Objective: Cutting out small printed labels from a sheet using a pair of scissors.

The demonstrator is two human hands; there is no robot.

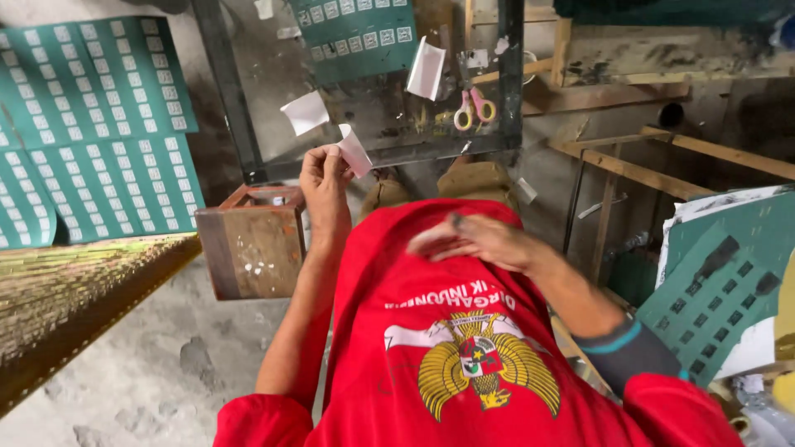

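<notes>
Red cotton shirt (464, 356) with a gold bird crest filled the near edge, soft and creased over the person's front. Right hand (476, 240) lay flat on that red cloth, blurred, fingers spread and holding nothing. Left hand (325, 175) was raised further out, thumb and fingertips pinched on a small curled white paper slip (354, 151), thin and bent like a little scoop.

Just left of that hand sat a rusty square wooden-and-metal box (252, 240), open on top, paint-flecked sides. Beyond it was a dusty glass pane in a dark metal frame (381, 124), with more white paper scraps (305, 112) on it, one folded, plus pink-and-yellow plastic-handled scissors (473, 108).

Far left, glossy teal printed sheets (91, 124) with grids of small white squares lay spread on the rough concrete floor (157, 372). Near left, a stack of thin yellowish strips (66, 290) showed ribbed edges. Right side had bare wooden slats (662, 165) and another teal sheet (712, 290) with dark squares.
</notes>
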